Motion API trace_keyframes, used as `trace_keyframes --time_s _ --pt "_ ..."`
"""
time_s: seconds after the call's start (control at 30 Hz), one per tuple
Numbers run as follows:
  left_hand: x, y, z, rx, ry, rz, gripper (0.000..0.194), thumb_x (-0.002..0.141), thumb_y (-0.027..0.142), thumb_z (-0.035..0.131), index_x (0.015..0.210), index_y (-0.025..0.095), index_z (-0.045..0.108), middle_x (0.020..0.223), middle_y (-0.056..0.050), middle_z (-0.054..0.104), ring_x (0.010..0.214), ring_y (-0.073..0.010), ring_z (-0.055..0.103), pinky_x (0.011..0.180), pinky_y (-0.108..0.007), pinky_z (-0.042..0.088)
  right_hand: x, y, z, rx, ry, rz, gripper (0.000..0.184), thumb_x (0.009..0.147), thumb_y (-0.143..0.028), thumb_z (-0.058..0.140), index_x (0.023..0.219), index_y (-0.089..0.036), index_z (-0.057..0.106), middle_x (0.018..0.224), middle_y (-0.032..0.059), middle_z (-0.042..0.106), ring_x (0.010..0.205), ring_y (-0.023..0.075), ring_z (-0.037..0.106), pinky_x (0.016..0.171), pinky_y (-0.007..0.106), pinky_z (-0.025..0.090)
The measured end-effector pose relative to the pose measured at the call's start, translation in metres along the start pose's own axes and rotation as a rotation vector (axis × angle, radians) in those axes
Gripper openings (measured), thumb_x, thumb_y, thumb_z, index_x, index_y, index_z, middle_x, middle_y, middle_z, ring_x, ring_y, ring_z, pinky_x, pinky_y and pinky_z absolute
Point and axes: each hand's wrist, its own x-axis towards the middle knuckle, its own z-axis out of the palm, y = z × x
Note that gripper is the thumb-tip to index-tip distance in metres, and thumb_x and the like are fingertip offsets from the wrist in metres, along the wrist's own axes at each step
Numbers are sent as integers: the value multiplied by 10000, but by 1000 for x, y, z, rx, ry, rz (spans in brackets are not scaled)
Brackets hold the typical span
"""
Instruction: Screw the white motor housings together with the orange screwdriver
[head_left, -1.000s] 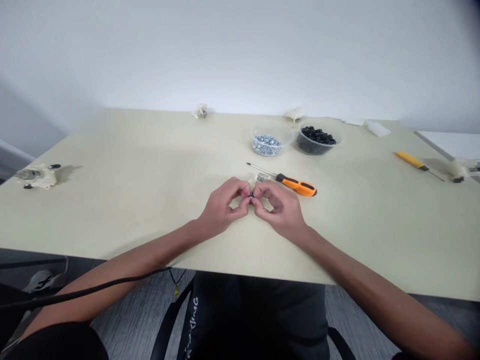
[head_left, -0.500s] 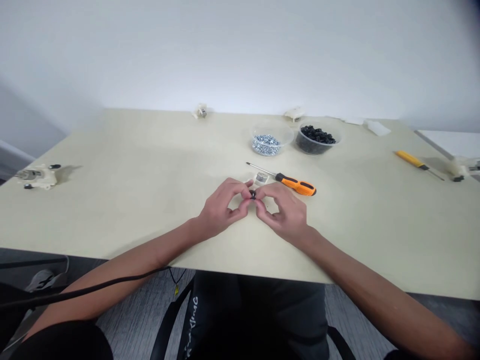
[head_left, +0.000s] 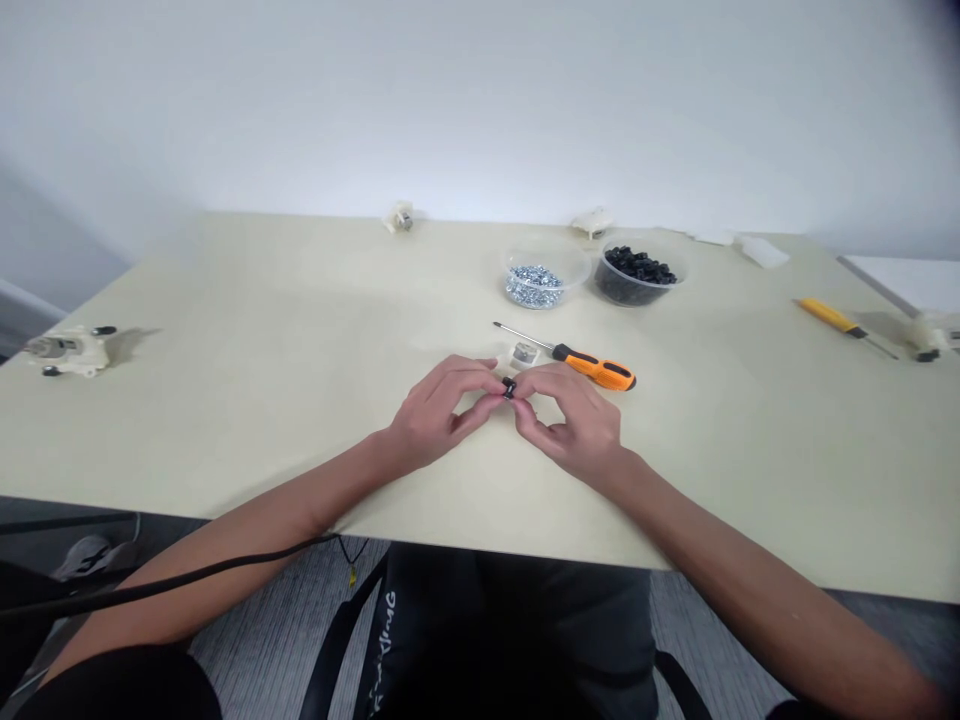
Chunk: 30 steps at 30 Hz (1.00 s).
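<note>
A small black plastic part is pinched between the fingertips of both hands, near the middle of the table. My left hand grips it from the left with thumb and forefinger. From the other side, my right hand holds it the same way. Just beyond the fingers lies a cream plastic assembly with a metal motor, partly covered by my hands. An orange and black screwdriver rests behind my right hand, its tip pointing left.
Clear tubs hold silver screws and black plastic parts. More cream assemblies lie at the left, the back edge and the far right. A yellow screwdriver is on the right.
The black part has turned between my fingertips and shows more clearly. Both hands stay nearly in place, uncovering more of the motor assembly behind them.
</note>
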Motion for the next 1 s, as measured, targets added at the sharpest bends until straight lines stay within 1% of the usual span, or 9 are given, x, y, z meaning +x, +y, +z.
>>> trace_keyframes --time_s 0.13,0.2,0.3,0.43,0.53,0.73,0.83,0.93,1.0 --pt "0 -2 -1 28 -3 -9 261 840 92 665 1066 183 570 914 -22 671 979 -167 685 860 -353 627 -1 1 0 15 -10 13 291 816 -51 603 1028 -239 538 817 3 648 743 151 633 663 312 541" --pt "1 -2 -2 29 -9 1 246 844 84 654 1055 180 570 897 -21 668 972 -166 684 854 -344 623 -1 2 -1 19 -8 15 287 820 -52 604 1027 -241 540 814 0 650 740 151 634 662 312 539" --pt "4 -2 -3 26 -17 33 246 840 62 641 1051 167 571 899 -33 670 971 -167 683 828 -320 618 -2 2 -1 34 -18 25 294 813 -45 612 1029 -233 547 827 3 654 764 152 639 691 311 542" --pt "5 -2 -4 45 -28 38 223 854 86 626 1048 179 568 923 -39 675 960 -164 687 789 -297 607 -2 2 -1 49 -31 39 292 807 -39 613 1025 -224 550 842 9 651 793 148 638 726 306 546" --pt "4 -2 -4 44 -42 23 227 854 85 621 1047 184 557 919 -37 666 945 -159 679 784 -297 604 -1 1 -1 45 -30 26 296 805 -28 620 1023 -212 541 840 17 647 792 146 635 727 299 546" --pt "1 -4 -5 68 -59 70 232 844 76 624 1037 181 549 891 -30 642 953 -162 665 786 -300 604 -1 -1 -2 59 -44 33 291 822 -43 594 1043 -227 550 854 19 657 804 157 648 723 314 552" --pt "1 -2 -4 76 -42 116 237 841 84 639 1039 189 563 921 -31 643 964 -162 657 832 -334 616 1 -4 -3 159 -38 93 273 825 -79 605 1045 -233 554 868 29 657 811 171 650 733 340 556" --pt "3 0 -4 100 28 173 242 832 66 651 1025 198 587 964 -27 652 974 -158 655 881 -369 624 3 -7 -3 283 -12 177 241 827 -92 634 1017 -225 569 897 44 659 834 174 644 757 357 556" --pt "4 2 -5 113 62 176 245 824 50 656 997 212 597 975 -15 664 976 -153 661 891 -371 628 4 -10 -2 344 2 241 206 842 -87 636 988 -224 589 906 45 662 847 169 641 765 353 555"
